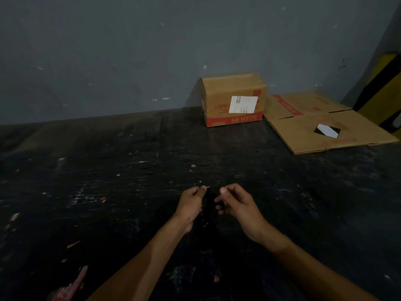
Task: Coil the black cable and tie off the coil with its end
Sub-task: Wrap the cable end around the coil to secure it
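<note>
The black cable [210,202] is a small dark bundle held between my two hands, just above the dark worn table [108,192]. It is hard to tell apart from the black surface. My left hand [191,205] pinches the bundle's top with thumb and fingers, and a small pale tip shows by the thumb. My right hand [236,203] grips the bundle's right side with curled fingers. How the loops lie is hidden by the dim light and by my fingers.
A closed cardboard box [233,101] with red print and a white label stands against the grey wall [130,61]. A flattened carton [325,122] lies to its right. A yellow and black object [382,94] stands at the far right.
</note>
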Motion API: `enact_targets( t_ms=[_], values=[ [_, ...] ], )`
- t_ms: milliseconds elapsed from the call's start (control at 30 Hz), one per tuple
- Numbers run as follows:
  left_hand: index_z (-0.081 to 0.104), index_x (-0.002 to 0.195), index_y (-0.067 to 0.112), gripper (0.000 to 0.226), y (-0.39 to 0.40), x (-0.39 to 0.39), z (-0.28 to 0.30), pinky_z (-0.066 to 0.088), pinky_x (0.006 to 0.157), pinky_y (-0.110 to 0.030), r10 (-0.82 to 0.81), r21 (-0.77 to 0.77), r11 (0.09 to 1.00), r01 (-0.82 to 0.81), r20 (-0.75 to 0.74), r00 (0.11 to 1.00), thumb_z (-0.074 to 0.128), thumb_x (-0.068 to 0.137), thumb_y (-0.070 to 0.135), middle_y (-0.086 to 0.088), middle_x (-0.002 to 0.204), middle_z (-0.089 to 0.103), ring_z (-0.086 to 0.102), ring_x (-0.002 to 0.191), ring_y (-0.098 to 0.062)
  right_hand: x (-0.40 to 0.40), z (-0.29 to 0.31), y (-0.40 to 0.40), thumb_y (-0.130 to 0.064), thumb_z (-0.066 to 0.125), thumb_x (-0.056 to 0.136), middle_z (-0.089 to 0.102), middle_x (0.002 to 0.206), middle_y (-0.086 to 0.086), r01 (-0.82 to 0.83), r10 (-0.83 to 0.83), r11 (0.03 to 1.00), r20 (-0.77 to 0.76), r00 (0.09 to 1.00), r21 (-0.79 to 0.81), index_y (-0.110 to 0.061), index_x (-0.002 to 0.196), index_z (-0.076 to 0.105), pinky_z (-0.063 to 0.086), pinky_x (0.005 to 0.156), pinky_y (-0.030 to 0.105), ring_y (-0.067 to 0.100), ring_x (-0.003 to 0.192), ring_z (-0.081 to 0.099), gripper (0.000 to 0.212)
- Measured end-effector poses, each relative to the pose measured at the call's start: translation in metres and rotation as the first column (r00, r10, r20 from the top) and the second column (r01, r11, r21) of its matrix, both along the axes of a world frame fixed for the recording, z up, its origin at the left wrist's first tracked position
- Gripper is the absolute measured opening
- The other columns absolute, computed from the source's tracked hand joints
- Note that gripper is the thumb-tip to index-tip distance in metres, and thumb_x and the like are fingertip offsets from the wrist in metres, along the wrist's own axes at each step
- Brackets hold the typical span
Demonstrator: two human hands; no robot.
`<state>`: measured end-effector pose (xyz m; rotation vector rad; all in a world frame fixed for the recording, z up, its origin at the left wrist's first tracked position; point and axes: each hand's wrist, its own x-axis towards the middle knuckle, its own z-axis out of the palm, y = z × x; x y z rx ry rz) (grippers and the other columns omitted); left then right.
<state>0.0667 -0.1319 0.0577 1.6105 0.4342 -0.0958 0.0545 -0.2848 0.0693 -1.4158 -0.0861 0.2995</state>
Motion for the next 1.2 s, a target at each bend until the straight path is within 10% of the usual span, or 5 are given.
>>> enact_targets(
  t_ms=[300, 400, 533, 1000, 1200],
  values=[
    [0.06, 0.07, 0.022, 0.029, -0.005, 0.001, -0.001, 0.042, 0.063, -0.032, -0.13, 0.092, 0.989, 0.119, 0.119, 0.984, 0.053, 0.096, 0.034, 0.002, 0.065, 0.059, 0.053, 0.063, -0.014, 0.001, -0.003, 0.002, -0.004, 0.063, 0.089, 0.063, 0.078, 0.009, 0.041, 0.003, 0.995, -0.446, 0.895, 0.088, -0.003, 0.103, 0.064, 0.046, 0.052, 0.022, 0.014, 0.06, 0.057, 0.014],
    [0.055, 0.091, 0.029, 0.005, -0.004, 0.004, -0.001, 0.046, 0.072, -0.034, -0.084, 0.109, 0.992, 0.068, 0.151, 0.985, 0.057, 0.093, 0.034, 0.001, 0.095, 0.065, 0.055, 0.076, -0.015, 0.005, -0.005, -0.002, -0.008, 0.063, 0.09, 0.062, 0.074, 0.008, 0.04, -0.018, 0.999, -0.474, 0.88, 0.037, -0.006, 0.094, 0.067, 0.042, 0.046, 0.019, 0.012, 0.056, 0.053, 0.006],
    [0.04, 0.117, 0.029, 0.033, -0.003, 0.005, -0.001, 0.049, 0.079, -0.034, -0.11, 0.104, 0.99, 0.096, 0.144, 0.983, 0.06, 0.091, 0.036, -0.005, 0.113, 0.061, 0.057, 0.08, -0.014, 0.005, -0.01, -0.007, -0.013, 0.066, 0.089, 0.06, 0.07, 0.007, 0.07, -0.097, 0.995, -0.543, 0.834, -0.071, -0.006, 0.091, 0.069, 0.04, 0.042, 0.019, 0.012, 0.053, 0.051, 0.008],
    [0.063, 0.093, 0.042, 0.016, -0.015, -0.011, -0.014, 0.053, 0.093, -0.034, -0.183, 0.311, 0.946, 0.093, 0.273, 0.944, 0.065, 0.089, 0.027, 0.008, 0.116, 0.044, 0.06, 0.103, -0.012, 0.005, -0.006, 0.012, -0.014, 0.065, 0.089, 0.061, 0.068, 0.006, 0.234, -0.16, 0.972, -0.626, 0.763, 0.037, -0.005, 0.095, 0.068, 0.037, 0.041, 0.02, 0.011, 0.053, 0.05, 0.011],
    [0.07, 0.096, 0.026, 0.014, -0.015, -0.014, -0.007, 0.053, 0.067, -0.02, -0.186, 0.155, 0.977, 0.149, 0.261, 0.947, 0.063, 0.091, 0.015, 0.001, 0.098, 0.073, 0.068, 0.083, -0.008, 0.002, -0.013, 0.013, -0.013, 0.064, 0.089, 0.061, 0.069, 0.004, 0.289, -0.163, 0.949, -0.589, 0.792, 0.127, -0.009, 0.088, 0.068, 0.039, 0.043, 0.018, 0.009, 0.055, 0.049, 0.006]
  ],
)
